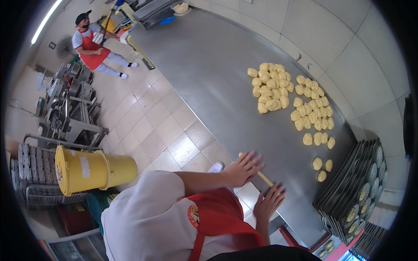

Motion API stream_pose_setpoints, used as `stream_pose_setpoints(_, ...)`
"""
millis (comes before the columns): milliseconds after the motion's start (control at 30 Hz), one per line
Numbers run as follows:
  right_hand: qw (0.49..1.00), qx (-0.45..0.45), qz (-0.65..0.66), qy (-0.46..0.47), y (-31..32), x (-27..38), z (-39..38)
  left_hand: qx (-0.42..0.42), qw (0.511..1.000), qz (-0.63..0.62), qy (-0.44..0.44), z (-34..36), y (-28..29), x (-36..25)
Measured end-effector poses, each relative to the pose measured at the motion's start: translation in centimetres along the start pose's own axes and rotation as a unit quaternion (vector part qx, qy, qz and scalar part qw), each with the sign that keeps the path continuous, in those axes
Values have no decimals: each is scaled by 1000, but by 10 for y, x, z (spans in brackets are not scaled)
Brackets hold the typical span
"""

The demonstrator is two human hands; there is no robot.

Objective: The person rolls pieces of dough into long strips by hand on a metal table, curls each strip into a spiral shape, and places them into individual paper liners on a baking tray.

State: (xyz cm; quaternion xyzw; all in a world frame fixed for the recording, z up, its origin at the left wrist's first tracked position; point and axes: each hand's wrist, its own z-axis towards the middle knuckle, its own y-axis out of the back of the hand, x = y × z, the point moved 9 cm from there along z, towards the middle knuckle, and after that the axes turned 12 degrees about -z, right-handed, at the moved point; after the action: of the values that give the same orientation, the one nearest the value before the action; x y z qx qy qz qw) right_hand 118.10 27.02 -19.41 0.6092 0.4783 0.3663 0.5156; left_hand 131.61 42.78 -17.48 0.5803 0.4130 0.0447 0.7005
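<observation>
My left hand (246,169), blurred, lies over a thin pale roll (264,178) at the near edge of the steel table (204,74), its fingers spread. My right hand (269,204) is at the roll's other end, fingers also spread and blurred. I cannot tell whether the roll is dough or wood, or what is under my palms. Pale yellow dough pieces lie on the table beyond my hands: a dense group (270,87), looser rows (313,113) and a few separate rounds (317,163).
Stacked round-cup pans (350,191) stand at the table's right end, dark trays (152,13) at the far end. To the left are yellow buckets (82,169), racks (32,169) and metal machinery (76,113). A co-worker in a red apron (93,52) stands across the tiled floor.
</observation>
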Motion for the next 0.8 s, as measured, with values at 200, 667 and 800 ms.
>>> stream_pose_setpoints(200,974,-164,-49,-151,68,-73,175,-159,985,49,43,166,76,64)
stream_pose_setpoints(667,980,-109,52,-157,64,-66,-8,98,990,-95,-22,2,54,84)
stream_pose_setpoints(800,953,151,257,-60,117,19,-47,92,776,-580,229,-12,36,109)
